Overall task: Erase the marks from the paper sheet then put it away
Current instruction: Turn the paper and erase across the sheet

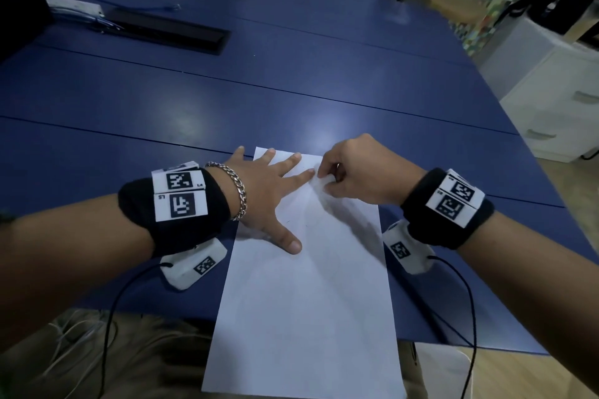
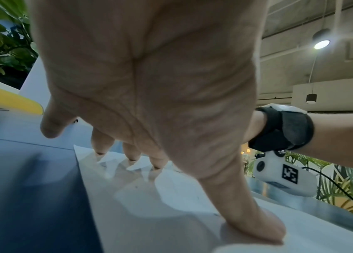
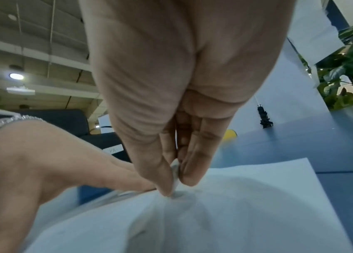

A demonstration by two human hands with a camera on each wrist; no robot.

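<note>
A white paper sheet (image 1: pixel 308 285) lies lengthwise on the blue table (image 1: pixel 291 81), its near end hanging over the front edge. My left hand (image 1: pixel 272 191) lies flat on the sheet's far left part, fingers spread and straight, pressing the paper sheet (image 2: pixel 149 214) down. My right hand (image 1: pixel 327 180) pinches a small white eraser (image 3: pixel 175 174) between thumb and fingers, with the eraser's tip on the paper sheet (image 3: pixel 236 214) near its far edge, just beside the left index fingertip. Faint pencil marks show near the left thumb.
A black slot-like cable tray (image 1: pixel 168 31) and a white power strip (image 1: pixel 74 5) with cables sit at the far left. A white drawer unit (image 1: pixel 557 100) stands off the table's right side. Cords hang from both wrist cameras at the front edge.
</note>
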